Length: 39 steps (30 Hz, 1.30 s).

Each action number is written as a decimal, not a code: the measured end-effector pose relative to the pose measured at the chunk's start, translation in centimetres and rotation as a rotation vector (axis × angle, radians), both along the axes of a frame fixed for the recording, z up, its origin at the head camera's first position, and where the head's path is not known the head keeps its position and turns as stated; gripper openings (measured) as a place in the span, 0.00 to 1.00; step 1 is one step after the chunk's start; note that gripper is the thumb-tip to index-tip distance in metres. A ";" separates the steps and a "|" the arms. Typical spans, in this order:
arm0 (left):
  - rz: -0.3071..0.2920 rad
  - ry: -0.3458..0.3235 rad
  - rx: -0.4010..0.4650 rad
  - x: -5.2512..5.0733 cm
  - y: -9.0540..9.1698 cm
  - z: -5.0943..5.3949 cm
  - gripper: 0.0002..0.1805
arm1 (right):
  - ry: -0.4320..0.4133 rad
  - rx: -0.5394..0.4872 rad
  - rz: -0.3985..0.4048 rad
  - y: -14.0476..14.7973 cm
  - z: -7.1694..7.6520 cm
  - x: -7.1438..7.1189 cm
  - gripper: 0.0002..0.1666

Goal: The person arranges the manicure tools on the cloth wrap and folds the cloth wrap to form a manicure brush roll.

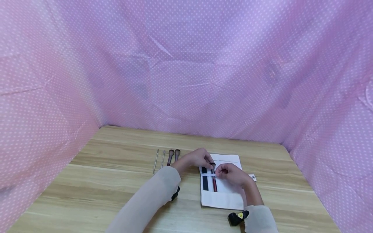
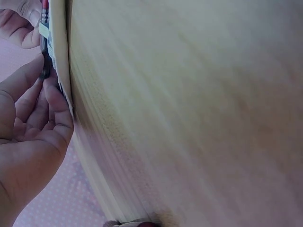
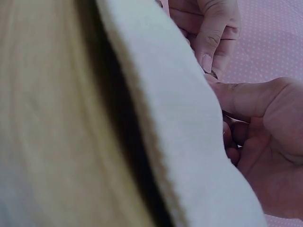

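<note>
A white fabric brush roll (image 1: 222, 200) lies unfolded on the table, with a pale elastic band (image 1: 207, 174) across it. Under that band lie a makeup brush (image 1: 214, 185) with a red handle and a flat black strip (image 1: 205, 183). My left hand (image 1: 200, 158) pinches the brush near its dark bristle end; in the left wrist view its thumb and fingers meet at the bristles (image 2: 45, 71). My right hand (image 1: 232, 174) pinches the elastic band just right of the brush. In the right wrist view the roll's edge hides part of my right fingers (image 3: 232, 142).
Left of the roll, two more brushes (image 1: 170, 155) and two thin metal sticks (image 1: 156, 161) lie side by side, the brushes partly behind my left arm. A white tab with a snap (image 1: 252, 177) sticks out at the roll's right. Pink dotted cloth (image 1: 186, 97) surrounds the wooden table (image 1: 116, 152).
</note>
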<state>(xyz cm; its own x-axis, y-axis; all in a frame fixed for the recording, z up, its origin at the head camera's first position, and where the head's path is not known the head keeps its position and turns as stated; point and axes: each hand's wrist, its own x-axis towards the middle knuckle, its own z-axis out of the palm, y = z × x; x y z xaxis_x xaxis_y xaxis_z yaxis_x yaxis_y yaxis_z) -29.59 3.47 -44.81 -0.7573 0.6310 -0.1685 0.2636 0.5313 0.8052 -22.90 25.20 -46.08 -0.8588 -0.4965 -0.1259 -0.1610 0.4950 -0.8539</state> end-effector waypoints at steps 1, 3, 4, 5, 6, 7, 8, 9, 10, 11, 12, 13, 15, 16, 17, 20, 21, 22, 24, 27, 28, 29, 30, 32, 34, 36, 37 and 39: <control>-0.004 0.000 0.001 0.0 0.0 0.0 0.06 | 0.001 -0.003 -0.001 0.0 0.0 0.0 0.06; -0.013 -0.006 0.005 0.1 0.0 -0.1 0.06 | 0.000 -0.011 -0.002 0.0 -0.1 0.0 0.06; -0.019 -0.011 0.007 0.1 0.0 -0.1 0.05 | -0.003 -0.013 -0.003 0.0 -0.1 0.0 0.05; -0.026 -0.016 0.008 0.1 0.0 -0.1 0.05 | -0.006 -0.015 -0.005 0.0 -0.1 0.0 0.05; -0.033 -0.021 0.012 0.1 0.0 0.0 0.05 | -0.007 -0.017 -0.005 0.1 -0.1 0.0 0.05; -0.040 -0.023 0.012 0.1 0.0 0.0 0.05 | -0.005 -0.015 -0.005 0.1 0.0 0.0 0.05; -0.045 -0.023 0.012 0.1 0.0 0.0 0.05 | -0.005 -0.014 -0.005 0.0 0.0 0.1 0.05; -0.047 -0.024 0.013 0.1 0.0 0.0 0.05 | -0.004 -0.012 -0.005 0.0 0.1 0.1 0.05; -0.048 -0.024 0.012 0.1 0.0 0.0 0.05 | -0.003 -0.007 -0.006 0.0 0.2 0.1 0.04; -0.048 -0.022 0.010 0.1 0.0 0.0 0.05 | -0.005 -0.004 -0.007 0.0 0.2 0.1 0.04; -0.047 -0.021 0.007 0.1 0.0 0.0 0.05 | -0.007 -0.001 -0.008 0.0 0.3 0.1 0.04; -0.046 -0.020 0.003 0.2 0.0 0.0 0.05 | -0.007 0.003 -0.009 0.0 0.4 0.1 0.04; -0.045 -0.022 -0.004 0.2 0.0 0.1 0.05 | -0.009 0.007 -0.007 -0.1 0.6 0.0 0.03; -0.045 -0.022 -0.006 0.2 0.0 0.1 0.05 | -0.006 0.012 -0.005 -0.1 0.6 0.0 0.03; -0.045 -0.023 -0.008 0.3 0.0 0.1 0.05 | 0.001 0.016 -0.002 -0.1 0.7 0.1 0.03; -0.048 -0.025 -0.006 0.3 0.0 0.1 0.05 | 0.020 0.030 0.004 0.0 0.9 0.0 0.04; -0.048 -0.025 -0.005 0.3 0.0 0.0 0.05 | 0.029 0.039 0.005 0.0 0.9 0.0 0.04; -0.049 -0.025 -0.005 0.3 0.0 0.0 0.06 | 0.040 0.048 0.005 0.1 1.0 0.0 0.04; -0.050 -0.025 -0.003 0.3 0.0 -0.1 0.06 | 0.059 0.065 0.004 0.2 1.0 -0.1 0.05; -0.056 -0.020 -0.002 0.3 0.0 -0.2 0.06 | 0.096 0.084 0.011 0.5 1.3 -0.3 0.05; -0.057 -0.019 0.000 0.3 0.0 -0.2 0.05 | 0.107 0.089 0.015 0.7 1.3 -0.3 0.05; -0.059 -0.018 0.003 0.3 0.0 -0.2 0.05 | 0.117 0.094 0.019 0.8 1.4 -0.4 0.05; -0.060 -0.016 0.005 0.3 0.0 -0.3 0.05 | 0.124 0.095 0.023 0.9 1.5 -0.4 0.05; -0.063 -0.014 0.008 0.2 0.0 -0.4 0.05 | 0.134 0.103 0.031 1.2 1.8 -0.4 0.05; -0.063 -0.017 0.011 0.2 0.0 -0.5 0.05 | 0.132 0.117 0.028 1.4 2.0 -0.4 0.05; -0.065 -0.017 0.009 0.1 0.0 -0.6 0.05 | 0.117 0.124 0.022 1.7 2.2 -0.3 0.06; -0.065 -0.016 0.005 0.1 0.0 -0.6 0.05 | 0.110 0.127 0.019 1.8 2.3 -0.2 0.06; -0.058 -0.016 0.004 0.1 0.0 -0.6 0.05 | 0.086 0.120 0.009 2.0 2.4 -0.1 0.06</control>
